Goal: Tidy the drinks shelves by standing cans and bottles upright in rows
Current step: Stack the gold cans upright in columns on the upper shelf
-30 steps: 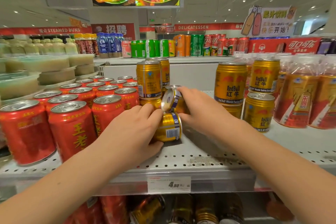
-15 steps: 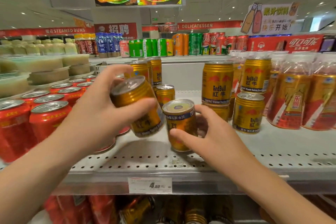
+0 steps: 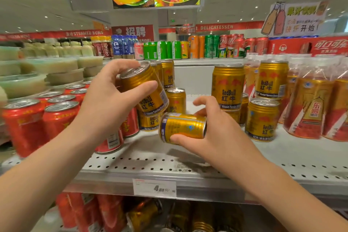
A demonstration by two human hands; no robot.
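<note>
My left hand grips a gold Red Bull can, tilted with its top to the upper left, above another gold can standing on the shelf. My right hand holds a second gold can on its side, just above the white perforated shelf. More gold cans stand behind and stacked at the right.
Red cans stand in rows at the left. Shrink-wrapped orange bottles fill the right end. Gold cans stand near them. A price tag hangs on the shelf edge. The lower shelf holds red and gold cans, some lying down.
My left hand has moved its can right and up, over the standing gold can. My right hand has turned its can from upright onto its side.
</note>
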